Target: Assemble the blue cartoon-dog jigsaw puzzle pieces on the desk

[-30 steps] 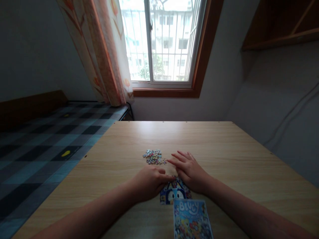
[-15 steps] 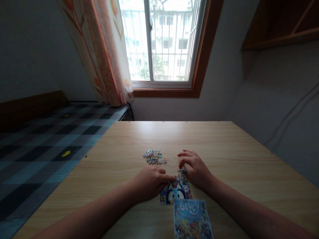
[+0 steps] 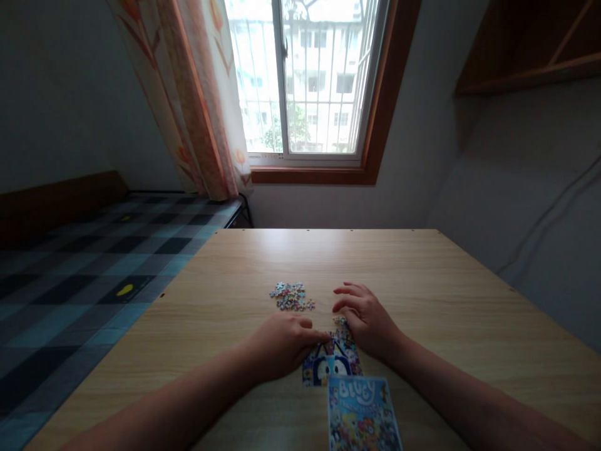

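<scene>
A partly assembled jigsaw puzzle (image 3: 333,368) with a blue cartoon dog's face lies flat on the table (image 3: 399,263). My left hand (image 3: 283,347) rests at its left side; the index finger is stretched out and touches the puzzle's upper left part, while the other fingers curl under. At the upper right, my right hand (image 3: 369,316) hovers over or rests beside a few small puzzle pieces (image 3: 341,322), its fingers apart and slightly bent. Nothing shows between the right fingers, though the thumb side is partly hidden. A pile of loose puzzle pieces (image 3: 290,295) lies beyond my left hand.
Close to me, a blue box or picture card (image 3: 364,413) marked "BLUEY" covers the puzzle's lower edge. A bed with a checked cover (image 3: 154,263) stands along the left. Behind the table are a window (image 3: 319,94) and a curtain (image 3: 201,100).
My right hand's fingers have straightened and lifted slightly away from the small pieces, which show more plainly. My left hand stays in place.
</scene>
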Demonstrator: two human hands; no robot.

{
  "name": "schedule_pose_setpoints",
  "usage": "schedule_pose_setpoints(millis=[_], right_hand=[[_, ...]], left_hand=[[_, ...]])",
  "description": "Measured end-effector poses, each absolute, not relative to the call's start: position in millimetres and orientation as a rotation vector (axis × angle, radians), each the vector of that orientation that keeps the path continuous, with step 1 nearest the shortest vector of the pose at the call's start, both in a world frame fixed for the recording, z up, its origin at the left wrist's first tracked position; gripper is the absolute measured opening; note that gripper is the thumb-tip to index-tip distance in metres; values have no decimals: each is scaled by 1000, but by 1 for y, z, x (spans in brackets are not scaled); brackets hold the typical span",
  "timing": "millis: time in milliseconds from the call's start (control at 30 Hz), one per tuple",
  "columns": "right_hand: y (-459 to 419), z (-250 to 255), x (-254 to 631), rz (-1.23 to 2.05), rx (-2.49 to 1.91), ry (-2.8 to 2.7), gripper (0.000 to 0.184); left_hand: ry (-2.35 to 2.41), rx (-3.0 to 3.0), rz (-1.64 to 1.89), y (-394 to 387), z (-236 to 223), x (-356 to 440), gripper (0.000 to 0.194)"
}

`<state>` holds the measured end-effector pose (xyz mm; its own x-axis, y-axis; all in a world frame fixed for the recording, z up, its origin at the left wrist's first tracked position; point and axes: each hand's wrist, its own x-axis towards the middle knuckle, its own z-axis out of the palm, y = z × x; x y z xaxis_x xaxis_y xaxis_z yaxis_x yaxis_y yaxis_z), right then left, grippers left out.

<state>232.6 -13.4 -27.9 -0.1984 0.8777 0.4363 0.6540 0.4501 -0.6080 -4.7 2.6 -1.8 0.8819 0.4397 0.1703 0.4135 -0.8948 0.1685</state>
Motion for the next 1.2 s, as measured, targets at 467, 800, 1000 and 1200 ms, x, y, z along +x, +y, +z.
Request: schedule_pose_setpoints(millis=[467,800,1000,1200], right_hand=[[-18,-24,229,313,-1273,-2099,33],[-17,-21,231,428,-1197,-1976,24],[-11,-28,235,307,-1370,-1894,25],[-12,-28,234,246,-1462,-1950,24]], left_hand=[[661,2939,322,2,0,-4,32],[670,2934,283,1,2,-4,32],[652,2920,312,2,0,-4,33],[643,2919,337,2,-1,-4,33]])
